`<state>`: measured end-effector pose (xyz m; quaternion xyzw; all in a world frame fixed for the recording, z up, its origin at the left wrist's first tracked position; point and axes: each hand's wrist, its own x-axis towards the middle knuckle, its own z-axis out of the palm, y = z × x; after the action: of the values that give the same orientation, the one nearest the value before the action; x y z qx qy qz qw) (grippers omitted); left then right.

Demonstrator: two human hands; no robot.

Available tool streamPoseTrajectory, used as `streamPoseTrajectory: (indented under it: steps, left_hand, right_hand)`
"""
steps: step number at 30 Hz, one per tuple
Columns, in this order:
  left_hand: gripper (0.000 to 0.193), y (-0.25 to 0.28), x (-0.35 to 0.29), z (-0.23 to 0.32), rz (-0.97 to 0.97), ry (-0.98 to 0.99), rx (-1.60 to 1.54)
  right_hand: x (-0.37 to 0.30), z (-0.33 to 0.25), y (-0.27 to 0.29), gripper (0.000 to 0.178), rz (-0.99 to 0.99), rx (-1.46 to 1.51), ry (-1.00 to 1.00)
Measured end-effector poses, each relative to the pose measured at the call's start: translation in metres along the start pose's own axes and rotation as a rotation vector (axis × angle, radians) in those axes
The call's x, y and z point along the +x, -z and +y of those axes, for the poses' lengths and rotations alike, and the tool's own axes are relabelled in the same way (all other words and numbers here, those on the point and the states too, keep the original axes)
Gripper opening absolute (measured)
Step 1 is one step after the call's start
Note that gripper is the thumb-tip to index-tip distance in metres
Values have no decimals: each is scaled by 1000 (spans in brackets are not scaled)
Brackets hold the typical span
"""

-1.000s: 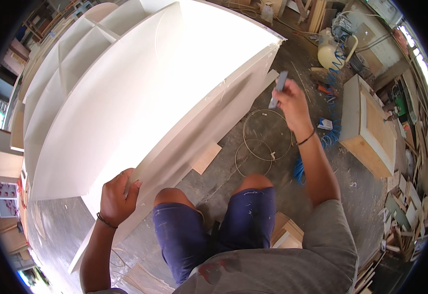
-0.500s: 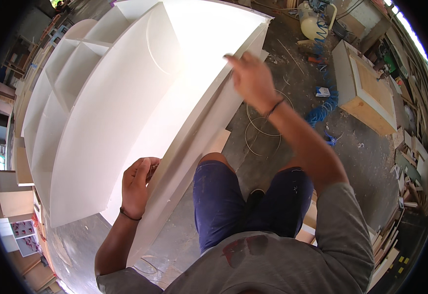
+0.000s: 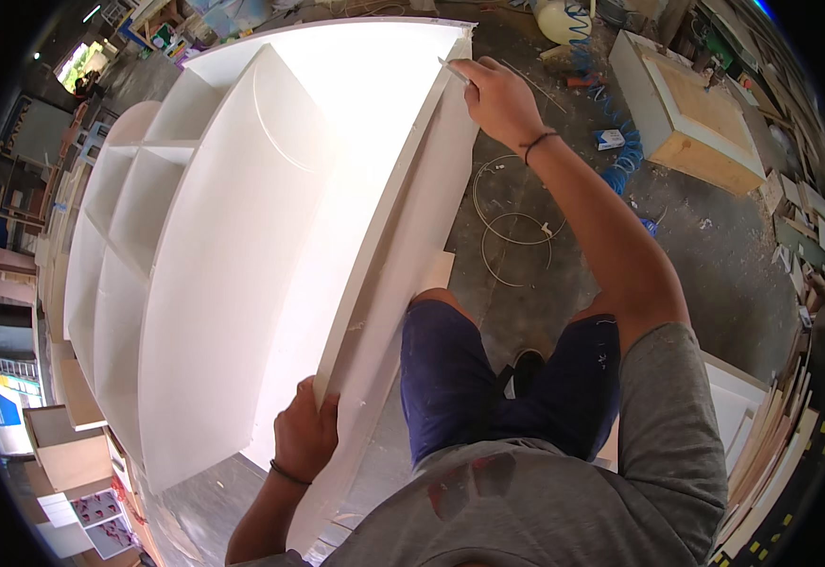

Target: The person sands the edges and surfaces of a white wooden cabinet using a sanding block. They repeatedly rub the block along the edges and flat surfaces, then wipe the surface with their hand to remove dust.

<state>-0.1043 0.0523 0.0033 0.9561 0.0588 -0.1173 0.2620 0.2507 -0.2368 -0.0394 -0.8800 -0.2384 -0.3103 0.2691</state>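
A large white curved shelf unit point(image 3: 242, 236) lies in front of me, its compartments toward the left. My left hand point(image 3: 306, 430) is closed over the near end of its long white edge board point(image 3: 374, 236), thumb on the near side. At the far end of that board, my right hand point(image 3: 507, 99) pinches a thin, flat, greyish blade-like piece point(image 3: 450, 71). Its tip reaches over the board's top edge; most of it is hidden by my fingers, so its exact kind cannot be made out.
A coiled blue air hose point(image 3: 625, 156) and a loop of thin cable point(image 3: 516, 236) lie on the concrete floor to the right. Beyond stands a wooden box-like cabinet point(image 3: 691, 113). Scrap boards point(image 3: 800, 227) pile along the right side. A cream tank point(image 3: 564, 21) stands at the back.
My right hand has moved farther along the board to its far end. My left hand has shifted nearer me and now wraps the board's edge. The view has shifted a little.
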Motion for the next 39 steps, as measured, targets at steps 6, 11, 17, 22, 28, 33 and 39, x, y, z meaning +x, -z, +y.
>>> streamPoseTrajectory:
  steps: [6, 11, 17, 22, 28, 33, 39]
  left_hand:
    - [29, -1, -4, -11, 28, -72, -18]
    - [38, 9, -2, -18, -89, -119, -289]
    - [58, 26, -9, -32, -258, -219, -234]
    - [58, 21, -13, -26, -273, 45, -425]
    - [56, 12, -12, -27, -274, 59, -467]
    - [57, 19, -21, -40, -217, -16, -361]
    - [55, 11, -18, -48, -217, -59, -253]
  right_hand:
    - [-32, -50, -26, 39, 25, 117, 73]
    - [-120, -186, -2, 46, -147, 219, 238]
    - [-116, -215, 18, 34, -254, 346, 308]
    - [-10, -35, -16, 35, -10, 112, -119]
    - [21, 35, -40, 36, 64, -32, 69]
    - [-66, -106, -26, 35, -79, 171, 131]
    - [-158, -233, 21, 30, -250, 496, 430]
